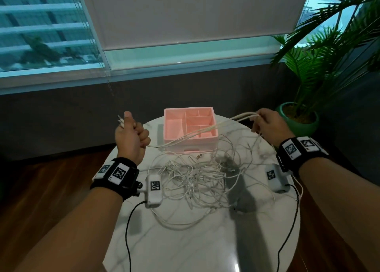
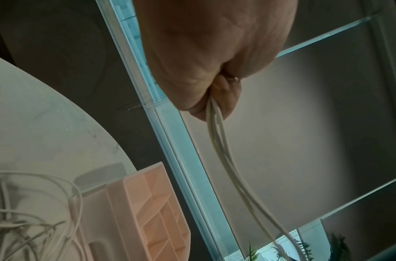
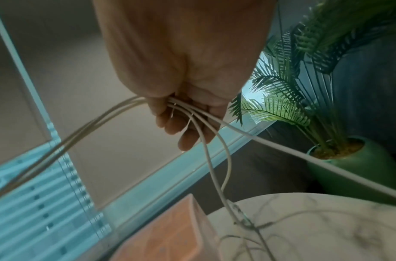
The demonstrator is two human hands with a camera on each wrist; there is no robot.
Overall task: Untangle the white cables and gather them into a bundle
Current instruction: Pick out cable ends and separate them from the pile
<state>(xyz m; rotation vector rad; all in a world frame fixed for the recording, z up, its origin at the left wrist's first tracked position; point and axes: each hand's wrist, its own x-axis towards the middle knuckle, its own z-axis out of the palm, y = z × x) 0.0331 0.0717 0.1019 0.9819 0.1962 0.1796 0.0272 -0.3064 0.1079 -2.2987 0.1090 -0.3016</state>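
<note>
Several white cables point(image 1: 197, 131) stretch taut between my two raised hands, passing over the pink organiser. My left hand point(image 1: 131, 136) is a fist round their ends, and the plugs point(image 1: 120, 121) stick out past the thumb. In the left wrist view the cables point(image 2: 217, 134) leave the curled fingers point(image 2: 223, 98) downward. My right hand point(image 1: 267, 123) grips the same strands at the far right; in the right wrist view the cables point(image 3: 205, 141) fan out from its fingers point(image 3: 187, 134). A loose tangle of white cables point(image 1: 197, 179) lies on the table below.
The round white marble table point(image 1: 205, 241) carries a pink compartment organiser point(image 1: 190, 128) at its far side. A potted palm point(image 1: 298, 119) in a green pot stands on the floor to the right. Behind are a window sill and a roller blind. Black wrist-camera leads hang from both wrists.
</note>
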